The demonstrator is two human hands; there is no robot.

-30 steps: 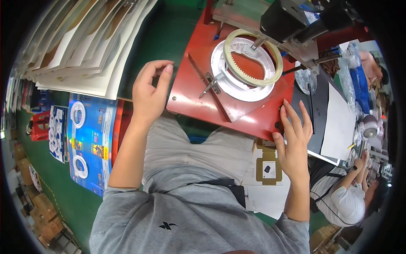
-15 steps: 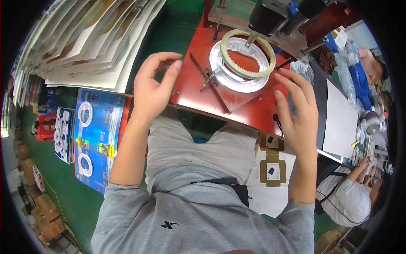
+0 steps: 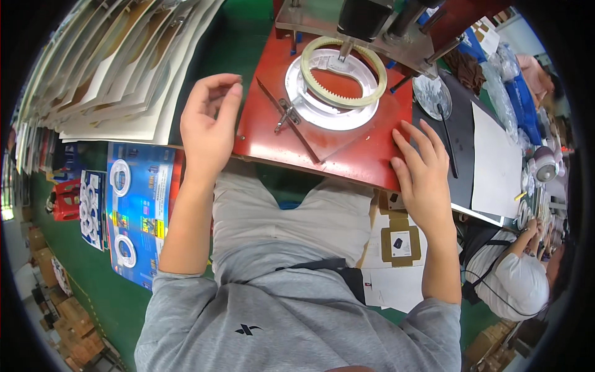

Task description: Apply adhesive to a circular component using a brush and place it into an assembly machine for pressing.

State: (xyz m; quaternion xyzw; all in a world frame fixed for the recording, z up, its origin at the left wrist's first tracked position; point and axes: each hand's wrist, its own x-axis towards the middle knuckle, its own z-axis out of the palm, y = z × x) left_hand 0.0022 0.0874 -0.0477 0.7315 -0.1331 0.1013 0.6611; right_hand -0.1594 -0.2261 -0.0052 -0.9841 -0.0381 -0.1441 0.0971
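Beyond my hands, a white plastic ring (image 3: 338, 121) lies flat on the red base plate (image 3: 365, 158) of a bench press. A cream toothed ring (image 3: 379, 62) hangs tilted just above it, under the black press head (image 3: 364, 18). My left hand (image 3: 209, 127) is raised by the plate's left edge, fingers loosely curled, thumb tip close to the index finger; nothing shows in it. At the plate's right edge, my right hand (image 3: 424, 170) has its fingers spread and holds nothing. A small metal toggle clamp (image 3: 288, 115) sits on a bar left of the white ring.
Large card sheets (image 3: 133, 99) are stacked at the left, above blue printed panels (image 3: 137, 211). A clear round plastic piece (image 3: 432, 96) and a black stick (image 3: 447, 141) lie right of the press. A co-worker in a white shirt (image 3: 517, 276) sits far right.
The press and its rings have shifted left in view. My left thumb and index finger have come nearer each other. My right hand has moved slightly left and down, showing the black stick.
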